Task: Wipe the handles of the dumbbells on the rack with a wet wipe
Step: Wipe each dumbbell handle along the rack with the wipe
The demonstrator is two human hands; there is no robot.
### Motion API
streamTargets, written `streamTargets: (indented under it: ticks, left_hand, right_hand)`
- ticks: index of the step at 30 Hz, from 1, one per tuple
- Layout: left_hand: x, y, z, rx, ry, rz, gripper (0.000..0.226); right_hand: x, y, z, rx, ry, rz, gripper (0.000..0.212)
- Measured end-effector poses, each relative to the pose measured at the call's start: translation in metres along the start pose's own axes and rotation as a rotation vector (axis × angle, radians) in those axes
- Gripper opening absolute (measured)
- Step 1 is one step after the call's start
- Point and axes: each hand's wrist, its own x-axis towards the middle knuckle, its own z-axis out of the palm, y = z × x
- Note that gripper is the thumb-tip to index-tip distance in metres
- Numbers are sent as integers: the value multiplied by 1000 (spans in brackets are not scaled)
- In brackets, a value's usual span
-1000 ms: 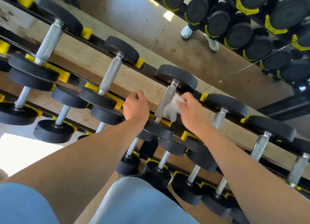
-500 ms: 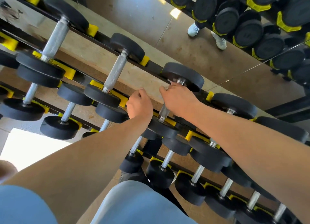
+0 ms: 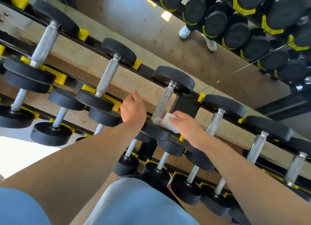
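Your left hand (image 3: 133,109) is curled into a loose fist holding nothing, beside the knurled steel handle (image 3: 162,103) of a round black-ended dumbbell (image 3: 174,79) on the rack (image 3: 186,105). Your right hand (image 3: 186,126) pinches a crumpled white wet wipe (image 3: 168,122) against the handle's near end.

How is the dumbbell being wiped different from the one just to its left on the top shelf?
The wiped dumbbell has the white wet wipe held at the near end of its handle by the right hand; the left neighbour is untouched, its handle fully bare. The wiped dumbbell's near weight is partly hidden by hands; the neighbour's shows whole. The left hand sits between them. Both have knurled silver handles, black round weights, and lie in yellow cradles.
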Motion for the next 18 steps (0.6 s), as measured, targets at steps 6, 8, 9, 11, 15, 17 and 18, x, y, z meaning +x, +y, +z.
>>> streamTargets:
  ticks: [6, 8, 9, 11, 15, 17, 18]
  left_hand:
    - [1, 0, 1, 0, -5, -6, 51]
    - [0, 1, 0, 15, -1, -9, 50]
    - [0, 1, 0, 23, 0, -12, 51]
    - [-1, 2, 0, 29, 3, -14, 52]
    - [0, 1, 1, 35, 7, -5, 52]
    - [-1, 2, 1, 38, 8, -4, 51]
    - [-1, 2, 1, 39, 8, -8, 51]
  right_hand:
    - [12, 7, -15, -40, 334, 86, 26]
    - [14, 3, 6, -104, 190, 77, 26]
    - [15, 3, 18, -155, 109, 64, 25]
    - [13, 6, 36, -280, 43, 7, 23]
    - [-3, 6, 30, -285, 50, -98, 16]
    - [-12, 4, 18, -195, 20, -129, 15]
    - [-15, 4, 13, -61, 34, -107, 16]
